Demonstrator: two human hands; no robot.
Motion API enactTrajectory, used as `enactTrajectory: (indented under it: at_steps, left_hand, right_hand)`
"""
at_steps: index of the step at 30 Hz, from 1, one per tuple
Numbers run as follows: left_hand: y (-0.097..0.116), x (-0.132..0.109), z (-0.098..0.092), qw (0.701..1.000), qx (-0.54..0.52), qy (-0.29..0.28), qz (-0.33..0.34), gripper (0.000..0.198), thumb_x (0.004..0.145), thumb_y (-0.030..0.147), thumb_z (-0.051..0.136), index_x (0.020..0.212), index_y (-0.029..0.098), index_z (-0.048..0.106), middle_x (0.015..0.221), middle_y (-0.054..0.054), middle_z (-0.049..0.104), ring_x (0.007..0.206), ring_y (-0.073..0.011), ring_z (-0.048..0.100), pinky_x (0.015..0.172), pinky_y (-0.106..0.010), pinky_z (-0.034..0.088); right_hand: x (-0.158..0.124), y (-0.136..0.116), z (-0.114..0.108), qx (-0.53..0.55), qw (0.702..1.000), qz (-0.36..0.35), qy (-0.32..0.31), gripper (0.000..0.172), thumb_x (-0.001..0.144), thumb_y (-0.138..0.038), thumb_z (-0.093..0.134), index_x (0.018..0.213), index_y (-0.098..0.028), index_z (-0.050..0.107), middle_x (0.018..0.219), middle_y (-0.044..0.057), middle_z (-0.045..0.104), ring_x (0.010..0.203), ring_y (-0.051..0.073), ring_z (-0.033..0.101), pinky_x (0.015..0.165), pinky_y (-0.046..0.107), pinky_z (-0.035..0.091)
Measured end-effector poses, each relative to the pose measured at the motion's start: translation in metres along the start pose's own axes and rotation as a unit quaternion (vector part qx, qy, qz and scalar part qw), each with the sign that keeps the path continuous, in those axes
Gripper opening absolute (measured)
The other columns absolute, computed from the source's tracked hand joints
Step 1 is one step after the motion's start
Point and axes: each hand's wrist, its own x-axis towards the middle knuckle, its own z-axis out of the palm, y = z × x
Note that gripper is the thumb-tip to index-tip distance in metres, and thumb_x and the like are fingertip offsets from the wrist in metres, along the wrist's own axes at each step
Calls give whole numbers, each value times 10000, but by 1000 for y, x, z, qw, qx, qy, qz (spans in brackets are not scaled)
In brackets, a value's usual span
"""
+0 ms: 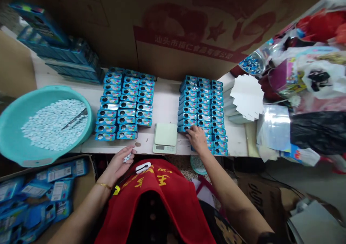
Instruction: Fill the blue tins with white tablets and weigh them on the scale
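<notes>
Two tin blocks (123,105), one basin (16,110), one scale (165,137)

Small packing workshop: stacked blue tins (123,107), weighing scale (165,138), basin of candies (40,123), cardboard cartons (183,27).

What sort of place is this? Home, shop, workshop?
Probably a small packing workshop: rows of blue tins laid out on the bench, a teal basin of white pellets, and a digital scale at the front edge.

Blue windowed tins (201,107) in 3 rows
</notes>
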Motion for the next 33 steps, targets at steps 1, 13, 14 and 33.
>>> enactTrajectory:
  at_steps: [1, 13, 14, 33]
  left_hand:
    - [-1, 1, 5, 1000, 5, -4, -3, 205, 699, 55, 578, 896, 101, 611, 698, -48, 566, 511, -46, 461, 371, -117, 322]
    - [-19, -2, 12, 1000, 4, 5, -17, 187, 712, 38, 554, 889, 96, 579, 688, -45, 556, 486, -33, 448, 358, -103, 292]
    - [-20, -2, 13, 1000, 2, 4, -20, 184, 713, 38, 552, 884, 99, 579, 687, -44, 557, 484, -33, 449, 359, -104, 296]
    - [-8, -4, 2, 984, -145, 99, -29, 221, 800, 53, 422, 960, 71, 574, 899, -158, 636, 792, -182, 630, 645, -279, 553]
  right_hand:
    - [2, 0, 3, -17, 1000, 0, -3, 191, 809, -284, 505, 952, -243, 623, 954, 73, 526, 823, 202, 415, 681, 313, 310]
    - [6, -62, -50, 5, 983, -184, -24, 221, 803, -103, 406, 848, -181, 608, 995, 94, 525, 919, 226, 392, 767, 374, 277]
    - [8, -72, -51, 4, 980, -197, -32, 217, 799, -97, 408, 841, -179, 605, 974, 92, 528, 905, 224, 396, 763, 375, 279]
    - [-3, -27, -26, 220, 974, -7, 56, 217, 837, -249, 450, 956, -210, 627, 959, 58, 584, 886, 189, 497, 769, 325, 377]
